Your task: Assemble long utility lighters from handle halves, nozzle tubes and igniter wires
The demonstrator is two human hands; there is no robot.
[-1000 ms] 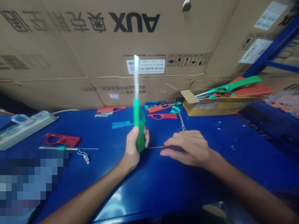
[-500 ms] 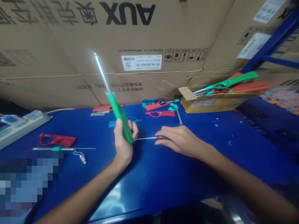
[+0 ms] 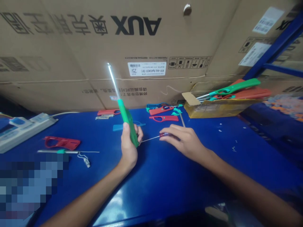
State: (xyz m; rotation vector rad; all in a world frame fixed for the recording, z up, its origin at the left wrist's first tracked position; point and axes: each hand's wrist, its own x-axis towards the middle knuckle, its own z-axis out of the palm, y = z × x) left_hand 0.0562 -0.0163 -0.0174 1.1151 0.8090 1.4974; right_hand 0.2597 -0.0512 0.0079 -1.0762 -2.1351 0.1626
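My left hand [image 3: 129,148] is closed round the green handle of a long lighter [image 3: 126,118], whose metal tube points up and to the left. My right hand [image 3: 183,142] pinches the dark red handle of a thin screwdriver [image 3: 157,137]. Its shaft runs left and its tip meets the lower end of the green lighter. Both hands hover just above the blue table [image 3: 165,183].
Red, blue and green lighter shells [image 3: 163,114] lie at the table's back. A cardboard tray [image 3: 217,105] holds more lighters at the right. A red shell [image 3: 62,142], a metal tube [image 3: 59,151] and a white power strip [image 3: 23,127] lie left. Large cardboard boxes [image 3: 132,47] stand behind.
The green lighter went from upright to tilted left. My right hand lifted the screwdriver off the table and brought its tip to the lighter's base.
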